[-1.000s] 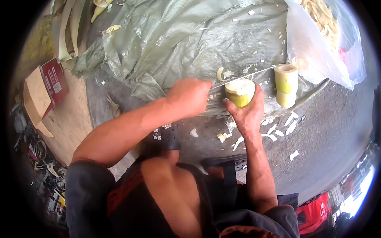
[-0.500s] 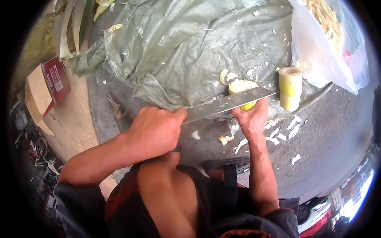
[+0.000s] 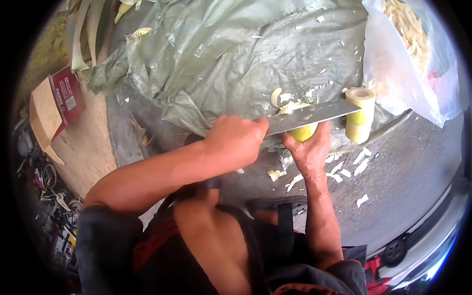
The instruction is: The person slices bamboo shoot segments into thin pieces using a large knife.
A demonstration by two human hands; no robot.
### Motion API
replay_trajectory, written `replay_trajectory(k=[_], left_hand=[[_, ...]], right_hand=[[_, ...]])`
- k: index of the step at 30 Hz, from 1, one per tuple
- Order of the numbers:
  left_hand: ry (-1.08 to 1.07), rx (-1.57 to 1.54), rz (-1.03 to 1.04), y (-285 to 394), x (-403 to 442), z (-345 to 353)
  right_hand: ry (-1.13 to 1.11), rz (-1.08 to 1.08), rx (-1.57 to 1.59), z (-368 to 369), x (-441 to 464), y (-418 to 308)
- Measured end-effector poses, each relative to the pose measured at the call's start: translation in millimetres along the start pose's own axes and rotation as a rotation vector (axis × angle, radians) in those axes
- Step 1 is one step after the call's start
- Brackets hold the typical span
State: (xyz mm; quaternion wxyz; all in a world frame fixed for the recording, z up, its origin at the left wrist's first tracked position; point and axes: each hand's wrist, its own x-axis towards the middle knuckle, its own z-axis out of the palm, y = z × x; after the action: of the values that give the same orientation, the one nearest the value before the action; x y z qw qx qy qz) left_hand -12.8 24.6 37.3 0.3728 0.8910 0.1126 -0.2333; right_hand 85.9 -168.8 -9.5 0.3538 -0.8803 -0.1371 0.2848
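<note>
My left hand [image 3: 237, 139] is closed round the handle end of a wide knife, its handle hidden in the fist. The knife's flat grey blade [image 3: 314, 116] points right, across the top of a short green and pale stalk piece [image 3: 303, 132], and hides part of it. My right hand [image 3: 310, 149] grips that piece from below and the right, thumb on its left side. Just right of the blade's tip stands a taller pale and green piece [image 3: 359, 118] with a hollow top. A curved peel [image 3: 276, 97] and white scraps [image 3: 292, 106] lie behind the blade.
A grey-green woven sheet [image 3: 236, 54] covers the ground ahead. At the top right is a clear plastic bag [image 3: 388, 73] of pale slices. White chips [image 3: 361, 167] lie on the ground. A red and brown carton [image 3: 56, 105] sits left; a silver vehicle [image 3: 418, 250] shows bottom right.
My left hand drew back left with the knife, then moved right and up again. The blade now reaches over to the taller piece. My right hand has kept its grip on the short piece.
</note>
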Motion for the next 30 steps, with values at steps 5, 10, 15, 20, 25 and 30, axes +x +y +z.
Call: replay_trajectory(k=[5, 10, 15, 20, 25, 30], left_hand=[[0.001, -0.032, -0.005, 2, 19, 6], [-0.036, 0.035, 0.002, 13, 43, 9], [-0.099, 0.071, -0.016, 16, 58, -2], [0.023, -0.068, -0.071, -10, 30, -6], [0.064, 0.026, -0.075, -23, -35, -9], [0.124, 0.006, 0.009, -28, -67, -1]], right_hand=[[0.016, -0.013, -0.09, -2, -3, -4], [-0.001, -0.003, -0.02, 3, -2, 8], [-0.061, 0.008, -0.085, -15, 5, 12], [-0.104, 0.115, 0.219, -39, 2, 3], [0.219, -0.044, -0.418, 2, -17, -8], [0.007, 0.206, 0.176, -22, -5, 10]])
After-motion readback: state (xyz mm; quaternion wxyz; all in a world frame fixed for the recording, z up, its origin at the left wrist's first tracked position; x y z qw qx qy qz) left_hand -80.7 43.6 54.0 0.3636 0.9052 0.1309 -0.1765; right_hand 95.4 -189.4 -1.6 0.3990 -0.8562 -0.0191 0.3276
